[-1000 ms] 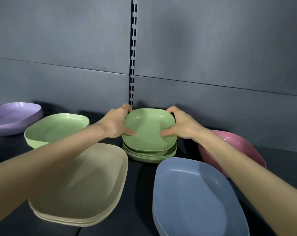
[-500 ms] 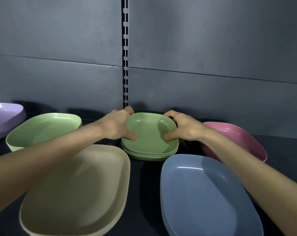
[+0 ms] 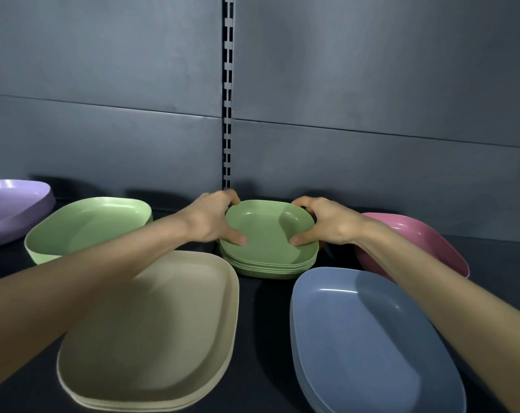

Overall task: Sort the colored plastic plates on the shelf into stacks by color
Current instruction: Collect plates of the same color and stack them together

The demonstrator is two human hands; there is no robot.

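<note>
A stack of several small green plates [image 3: 269, 242] stands at the back middle of the dark shelf. My left hand [image 3: 211, 219] grips the stack's left rim, thumb on the top plate. My right hand [image 3: 327, 223] grips the right rim the same way. A beige stack [image 3: 151, 332] lies at the front left and a blue stack [image 3: 369, 344] at the front right. A deeper green dish [image 3: 85, 226] sits to the left, a purple one [image 3: 11, 207] at the far left, and a pink one [image 3: 416, 242] behind my right forearm.
The grey back wall [image 3: 372, 99] with a slotted upright rail [image 3: 227, 93] rises right behind the green stack. Narrow strips of dark shelf [image 3: 261, 323] separate the stacks.
The top green plate has come down flush onto the green stack, which looked uneven a second ago. Both hands stay on its rims. The view has shifted slightly.
</note>
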